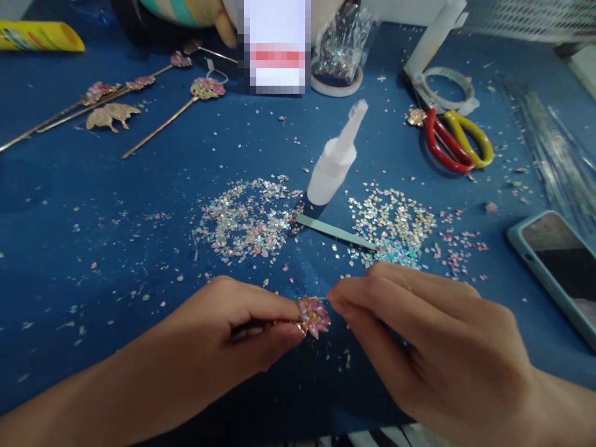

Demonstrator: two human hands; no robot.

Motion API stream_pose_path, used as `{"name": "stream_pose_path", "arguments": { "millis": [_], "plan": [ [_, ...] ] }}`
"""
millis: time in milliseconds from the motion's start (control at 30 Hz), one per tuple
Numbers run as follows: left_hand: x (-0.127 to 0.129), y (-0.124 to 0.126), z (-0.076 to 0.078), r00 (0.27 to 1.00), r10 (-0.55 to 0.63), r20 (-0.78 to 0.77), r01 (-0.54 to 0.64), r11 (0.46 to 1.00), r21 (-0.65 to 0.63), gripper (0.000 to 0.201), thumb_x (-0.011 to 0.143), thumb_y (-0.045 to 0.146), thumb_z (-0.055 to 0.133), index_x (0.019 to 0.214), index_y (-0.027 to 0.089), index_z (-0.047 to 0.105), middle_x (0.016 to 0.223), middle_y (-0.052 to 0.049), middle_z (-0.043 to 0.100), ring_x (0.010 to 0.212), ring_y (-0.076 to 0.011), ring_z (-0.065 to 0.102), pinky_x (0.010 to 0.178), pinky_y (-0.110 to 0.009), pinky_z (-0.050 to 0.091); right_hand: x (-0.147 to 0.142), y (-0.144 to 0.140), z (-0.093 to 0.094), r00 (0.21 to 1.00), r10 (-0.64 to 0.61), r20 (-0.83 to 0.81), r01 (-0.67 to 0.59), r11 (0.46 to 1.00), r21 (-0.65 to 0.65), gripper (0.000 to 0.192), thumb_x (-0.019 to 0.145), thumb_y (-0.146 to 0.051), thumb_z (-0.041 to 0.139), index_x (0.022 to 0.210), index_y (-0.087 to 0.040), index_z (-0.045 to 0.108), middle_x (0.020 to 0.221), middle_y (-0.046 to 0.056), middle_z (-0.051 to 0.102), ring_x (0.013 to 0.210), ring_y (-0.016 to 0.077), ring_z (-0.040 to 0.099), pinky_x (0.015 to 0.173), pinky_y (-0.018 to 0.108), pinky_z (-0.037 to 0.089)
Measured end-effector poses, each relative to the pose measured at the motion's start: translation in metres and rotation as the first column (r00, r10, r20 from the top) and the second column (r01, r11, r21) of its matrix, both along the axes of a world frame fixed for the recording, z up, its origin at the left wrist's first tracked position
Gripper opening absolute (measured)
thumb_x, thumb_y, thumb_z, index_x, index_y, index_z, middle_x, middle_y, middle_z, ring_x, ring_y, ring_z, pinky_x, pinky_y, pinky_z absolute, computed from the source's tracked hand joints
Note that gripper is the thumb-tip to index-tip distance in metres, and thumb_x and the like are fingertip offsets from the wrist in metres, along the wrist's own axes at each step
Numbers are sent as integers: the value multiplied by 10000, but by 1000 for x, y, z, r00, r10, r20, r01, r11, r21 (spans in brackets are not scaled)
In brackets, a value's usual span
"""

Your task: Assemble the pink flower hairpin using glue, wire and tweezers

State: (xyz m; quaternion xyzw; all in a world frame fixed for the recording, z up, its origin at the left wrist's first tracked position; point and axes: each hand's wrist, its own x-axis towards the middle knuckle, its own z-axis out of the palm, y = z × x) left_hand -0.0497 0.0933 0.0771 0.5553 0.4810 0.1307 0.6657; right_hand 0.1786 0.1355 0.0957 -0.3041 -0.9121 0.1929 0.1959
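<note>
The left hand (242, 326) is closed around a thin dark stem, thumb and forefinger pinching it just behind the pink flower (314, 315) at its tip. The right hand (419, 335) meets the flower from the other side, its fingertips pressed together at the petals' upper edge; whether they pinch a tiny piece or only touch the flower I cannot tell. The flower sits between the two hands, low over the blue table (93, 205).

It looks light and small, built of glued shiny chips, so likely fragile at the petals; the stiff stem is the safer place to grip, as the left hand does.

Just beyond the flower lies a pale green stick (335, 231), with a heap of glitter flakes (249, 217) to its left and a second heap (393, 220) to its right. Behind the stick stands a tilted white glue bottle (333, 161). Further right of the flower are red-and-yellow scissors (459, 139) and a phone (559, 264). Far left of the bottle lie finished flower sticks (162, 121).
</note>
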Motion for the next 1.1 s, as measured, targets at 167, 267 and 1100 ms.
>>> {"name": "stream_pose_path", "arguments": {
  "millis": [167, 267, 1100],
  "plan": [
    [6, 4, 3, 998, 50, 36, -48, 996, -76, 355, 939, 423, 538, 660, 216, 607, 575, 51, 514, 527, -121, 445, 480, -231, 278, 5, 2, 11, 1000, -22, -15, 23, 998, 55, 273, 1024, -55, 460, 891, -209, 642, 719, -12, 719, 576, 123, 639, 552, 280, 496],
    [9, 6, 4, 987, 160, 9, -159, 985, -59, 293, 903, 403, 579, 727, 214, 717, 549, 59, 496, 509, -118, 443, 451, -212, 281, 12, 4, 15, 992, -87, -90, 83, 996, -44, 202, 1037, -88, 492, 1059, -233, 630, 796, -36, 735, 610, 100, 667, 565, 225, 516],
    [11, 5, 11, 931, 364, -29, -358, 924, 135, 251, 823, 358, 679, 626, 207, 719, 585, 14, 697, 475, -94, 594, 472, -152, 467, 16, -29, 30, 971, 237, 17, -209, 818, 536, 291, 969, -169, 628, 919, -407, 789, 646, -35, 577, 603, 138, 549, 477, 301, 452]
  ]
}}
